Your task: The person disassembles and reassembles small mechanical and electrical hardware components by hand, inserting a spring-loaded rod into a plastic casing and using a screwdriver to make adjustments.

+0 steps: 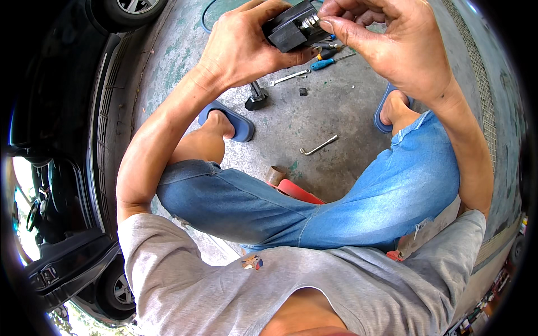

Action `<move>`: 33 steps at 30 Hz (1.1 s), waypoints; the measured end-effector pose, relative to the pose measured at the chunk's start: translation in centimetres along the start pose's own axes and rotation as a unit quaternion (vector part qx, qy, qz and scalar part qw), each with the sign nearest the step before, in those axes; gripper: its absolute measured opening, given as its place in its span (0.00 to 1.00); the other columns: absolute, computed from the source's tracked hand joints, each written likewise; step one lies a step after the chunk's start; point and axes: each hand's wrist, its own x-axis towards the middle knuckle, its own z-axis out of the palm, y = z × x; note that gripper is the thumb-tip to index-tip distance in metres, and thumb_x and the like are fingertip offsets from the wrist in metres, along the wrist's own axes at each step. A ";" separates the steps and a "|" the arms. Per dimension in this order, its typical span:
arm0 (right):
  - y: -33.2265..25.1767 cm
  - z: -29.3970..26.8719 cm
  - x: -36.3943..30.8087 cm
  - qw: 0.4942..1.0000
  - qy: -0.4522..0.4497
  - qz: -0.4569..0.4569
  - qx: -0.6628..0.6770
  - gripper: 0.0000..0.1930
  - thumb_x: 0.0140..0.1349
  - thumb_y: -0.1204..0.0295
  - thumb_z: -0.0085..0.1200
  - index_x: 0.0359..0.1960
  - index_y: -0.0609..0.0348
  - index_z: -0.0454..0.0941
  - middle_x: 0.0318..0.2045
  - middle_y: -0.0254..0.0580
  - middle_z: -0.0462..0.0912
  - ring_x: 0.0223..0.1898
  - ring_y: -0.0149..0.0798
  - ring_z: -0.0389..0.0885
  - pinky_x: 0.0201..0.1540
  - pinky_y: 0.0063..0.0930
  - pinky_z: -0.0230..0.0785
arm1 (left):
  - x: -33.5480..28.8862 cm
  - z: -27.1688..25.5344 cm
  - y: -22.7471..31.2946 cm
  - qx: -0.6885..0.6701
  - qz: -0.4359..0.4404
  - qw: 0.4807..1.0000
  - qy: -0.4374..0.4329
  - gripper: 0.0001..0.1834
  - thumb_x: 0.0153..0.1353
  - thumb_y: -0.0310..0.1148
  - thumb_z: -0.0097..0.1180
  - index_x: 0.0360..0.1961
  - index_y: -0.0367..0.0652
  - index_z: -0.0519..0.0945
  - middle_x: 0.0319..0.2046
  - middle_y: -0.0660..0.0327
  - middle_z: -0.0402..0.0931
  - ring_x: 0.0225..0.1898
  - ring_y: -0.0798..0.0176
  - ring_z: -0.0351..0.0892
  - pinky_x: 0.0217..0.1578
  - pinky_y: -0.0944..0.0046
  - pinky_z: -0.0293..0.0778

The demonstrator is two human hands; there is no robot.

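My left hand is closed around a black block-shaped plastic part, held up at the top of the view. A silvery threaded bolt with a nut or washers on it sits at the part's right side. With thumb and fingertips, my right hand pinches the bolt's outer end. Its fingers partly hide that end. Below the hands on the concrete floor lie a combination wrench, a blue-handled screwdriver and a small black cube-like piece.
A black piece with a stem stands by my left sandal. Between my feet lies an L-shaped socket wrench. Something red shows under my legs. A black car with an open door is at left; a floor grate runs at right.
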 end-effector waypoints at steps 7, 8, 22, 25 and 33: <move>-0.1 0.1 -0.2 1.000 -0.006 0.016 0.003 0.20 0.52 0.87 0.64 0.50 0.70 0.82 0.34 0.51 0.89 0.34 0.35 0.90 0.34 0.23 0.83 | 0.3 0.3 -0.1 0.047 0.009 0.999 -0.005 0.32 0.44 0.45 0.80 0.45 0.36 0.81 0.37 0.49 0.80 0.35 0.56 0.82 0.38 0.57 0.78; -0.1 0.0 -0.3 1.000 -0.004 0.007 0.005 0.21 0.52 0.87 0.64 0.50 0.70 0.82 0.34 0.51 0.89 0.33 0.35 0.90 0.33 0.23 0.83 | 0.3 0.5 -0.2 0.046 0.010 0.999 -0.007 0.32 0.44 0.45 0.80 0.45 0.36 0.81 0.37 0.49 0.80 0.35 0.56 0.82 0.38 0.57 0.78; -3.1 -0.4 0.4 0.993 -0.029 0.004 0.116 0.26 0.53 0.88 0.60 0.57 0.70 0.78 0.34 0.48 0.88 0.31 0.33 0.88 0.31 0.23 0.81 | 0.9 1.7 -4.2 -0.087 0.259 0.958 0.090 0.42 0.48 0.41 0.80 0.61 0.39 0.70 0.61 0.48 0.69 0.60 0.51 0.75 0.58 0.54 0.73; -3.4 -0.9 0.6 0.997 -0.027 -0.005 0.073 0.26 0.53 0.88 0.60 0.57 0.69 0.78 0.33 0.46 0.87 0.29 0.30 0.86 0.30 0.22 0.81 | 1.2 1.0 -4.1 -0.032 0.301 0.945 0.127 0.42 0.45 0.42 0.81 0.58 0.38 0.71 0.57 0.46 0.72 0.61 0.46 0.74 0.59 0.50 0.72; -4.8 -0.9 1.0 0.994 -0.021 -0.103 0.029 0.27 0.52 0.88 0.60 0.58 0.68 0.78 0.35 0.47 0.87 0.33 0.33 0.88 0.33 0.22 0.83 | 1.1 1.8 -5.2 -0.039 0.323 0.929 0.176 0.41 0.42 0.41 0.83 0.55 0.39 0.73 0.54 0.44 0.76 0.60 0.41 0.75 0.58 0.45 0.72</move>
